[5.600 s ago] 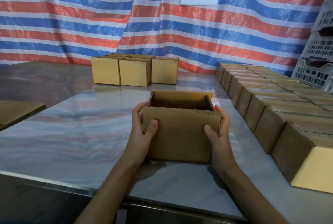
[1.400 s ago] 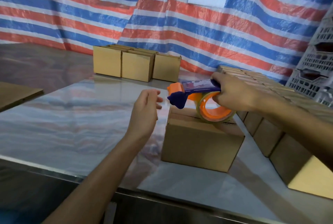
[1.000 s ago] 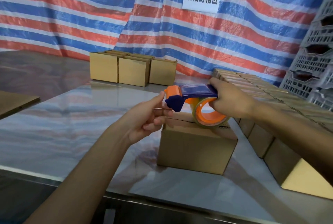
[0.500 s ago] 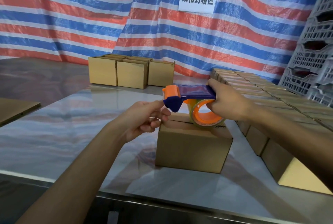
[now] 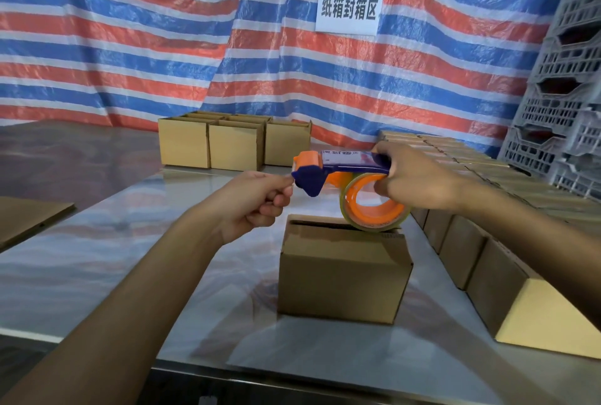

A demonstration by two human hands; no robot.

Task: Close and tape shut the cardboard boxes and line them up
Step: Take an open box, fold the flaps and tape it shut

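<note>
**Tape dispenser poised on the box**

Head view: the right hand point(image 5: 419, 183) grips the tape dispenser point(image 5: 344, 163), its roll at the top rear edge of the cardboard box point(image 5: 341, 284) on the table point(image 5: 97, 258). The left hand point(image 5: 253, 203) is curled, thumb and forefinger pinching the dispenser's blue nose.

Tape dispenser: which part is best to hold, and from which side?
Grip the blue handle at its rear end, from the right and above, as the right hand does. It is a straight, level bar; the roll hangs under it, and the cutter at the left end needs to be free, where the left hand pinches the tape.
</note>
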